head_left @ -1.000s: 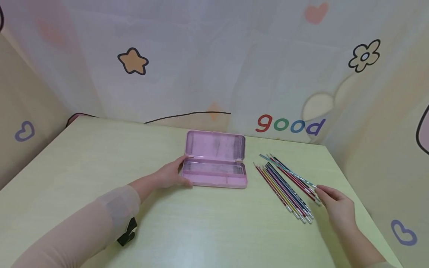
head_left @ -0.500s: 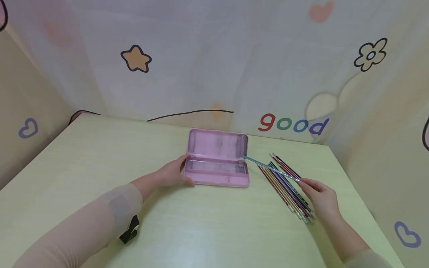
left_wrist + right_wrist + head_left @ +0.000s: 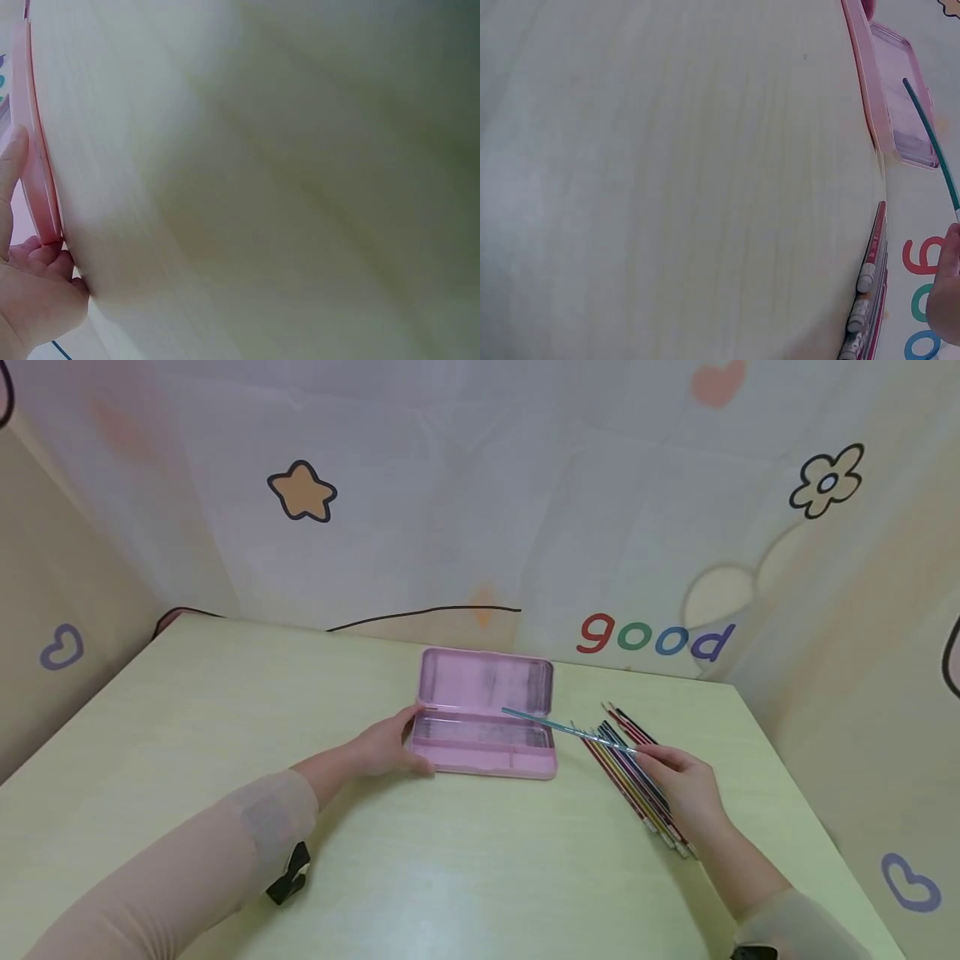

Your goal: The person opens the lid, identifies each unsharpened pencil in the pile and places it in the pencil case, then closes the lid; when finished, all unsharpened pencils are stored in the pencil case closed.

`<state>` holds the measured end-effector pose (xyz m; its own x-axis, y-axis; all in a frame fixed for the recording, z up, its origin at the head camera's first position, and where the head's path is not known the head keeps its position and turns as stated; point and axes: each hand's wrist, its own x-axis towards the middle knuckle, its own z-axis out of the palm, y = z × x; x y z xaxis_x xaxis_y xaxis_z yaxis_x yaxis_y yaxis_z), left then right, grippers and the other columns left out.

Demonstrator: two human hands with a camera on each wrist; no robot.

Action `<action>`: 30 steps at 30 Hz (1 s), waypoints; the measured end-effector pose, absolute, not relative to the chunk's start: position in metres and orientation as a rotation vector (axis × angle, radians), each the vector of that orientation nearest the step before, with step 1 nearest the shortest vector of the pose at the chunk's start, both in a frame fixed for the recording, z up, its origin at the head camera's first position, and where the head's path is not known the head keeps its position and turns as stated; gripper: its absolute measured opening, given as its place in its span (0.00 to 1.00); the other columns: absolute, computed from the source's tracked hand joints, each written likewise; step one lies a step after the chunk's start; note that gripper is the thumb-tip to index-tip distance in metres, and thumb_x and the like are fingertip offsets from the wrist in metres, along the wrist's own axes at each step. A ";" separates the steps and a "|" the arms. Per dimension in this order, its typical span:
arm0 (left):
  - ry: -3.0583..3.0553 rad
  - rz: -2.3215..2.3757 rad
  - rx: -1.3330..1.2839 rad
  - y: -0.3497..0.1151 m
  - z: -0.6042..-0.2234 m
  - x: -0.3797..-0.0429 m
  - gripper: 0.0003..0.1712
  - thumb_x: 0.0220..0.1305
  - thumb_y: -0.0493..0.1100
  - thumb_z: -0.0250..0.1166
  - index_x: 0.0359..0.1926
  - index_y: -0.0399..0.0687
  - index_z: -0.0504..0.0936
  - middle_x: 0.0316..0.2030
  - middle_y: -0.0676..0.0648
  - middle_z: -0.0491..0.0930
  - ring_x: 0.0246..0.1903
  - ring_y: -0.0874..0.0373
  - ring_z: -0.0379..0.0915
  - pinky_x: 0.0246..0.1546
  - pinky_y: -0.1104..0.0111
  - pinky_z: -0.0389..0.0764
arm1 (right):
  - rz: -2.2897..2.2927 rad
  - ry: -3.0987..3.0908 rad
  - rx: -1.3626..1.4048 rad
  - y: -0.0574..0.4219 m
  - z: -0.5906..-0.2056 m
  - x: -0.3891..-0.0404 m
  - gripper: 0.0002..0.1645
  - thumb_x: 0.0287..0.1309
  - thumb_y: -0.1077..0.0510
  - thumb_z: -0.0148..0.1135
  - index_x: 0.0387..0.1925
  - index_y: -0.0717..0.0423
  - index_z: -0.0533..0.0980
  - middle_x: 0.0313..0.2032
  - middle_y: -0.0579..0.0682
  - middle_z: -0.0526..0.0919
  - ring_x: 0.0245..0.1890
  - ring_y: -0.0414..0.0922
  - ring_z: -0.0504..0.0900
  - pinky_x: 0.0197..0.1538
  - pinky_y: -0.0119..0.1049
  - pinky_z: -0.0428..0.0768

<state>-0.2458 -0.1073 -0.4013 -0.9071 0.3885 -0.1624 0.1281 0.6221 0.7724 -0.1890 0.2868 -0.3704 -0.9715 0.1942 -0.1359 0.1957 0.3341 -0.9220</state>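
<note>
An open pink pencil case (image 3: 465, 762) lies on the table with its lid tipped back; its inside looks bare. My left hand (image 3: 384, 748) grips its left end, thumb along the front wall and fingers around the end in the left wrist view. Between thumb and fingertips my right hand (image 3: 686, 783) pinches a teal pencil (image 3: 551, 723) near one end. The pencil's far tip hangs over the case, overlapping the hinge area in the head view. Below the right hand, several pencils (image 3: 628, 783) lie in a loose row, partly hidden by it.
The pale table (image 3: 420, 860) is walled at the back by a printed cloth (image 3: 420, 543) that stands close behind the case. More cloth hangs along both sides.
My right hand has lifted the teal pencil off the pile and carried it left, bringing its tip over the case. The left hand stays at the case's end.
</note>
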 end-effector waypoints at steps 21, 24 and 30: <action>2.514 1.171 0.374 -0.106 -0.403 -0.247 0.63 0.46 0.51 0.75 0.72 0.41 0.42 0.70 0.38 0.48 0.69 0.45 0.44 0.67 0.54 0.49 | -1.580 2.669 0.228 0.250 -0.379 -0.217 0.24 0.54 0.46 0.65 0.49 0.55 0.79 0.48 0.49 0.79 0.47 0.43 0.72 0.44 0.27 0.73; 2.515 1.174 0.376 -0.106 -0.402 -0.247 0.63 0.46 0.51 0.75 0.72 0.41 0.42 0.70 0.38 0.48 0.69 0.45 0.43 0.67 0.54 0.49 | -1.542 2.701 0.184 0.246 -0.379 -0.222 0.24 0.54 0.46 0.65 0.49 0.54 0.79 0.47 0.50 0.80 0.43 0.43 0.73 0.42 0.28 0.74; 2.511 1.181 0.374 -0.106 -0.403 -0.246 0.63 0.46 0.50 0.75 0.72 0.41 0.42 0.70 0.38 0.48 0.69 0.46 0.43 0.67 0.55 0.49 | -1.545 2.644 0.142 0.236 -0.380 -0.230 0.23 0.56 0.49 0.65 0.50 0.57 0.79 0.47 0.52 0.80 0.42 0.46 0.76 0.43 0.31 0.77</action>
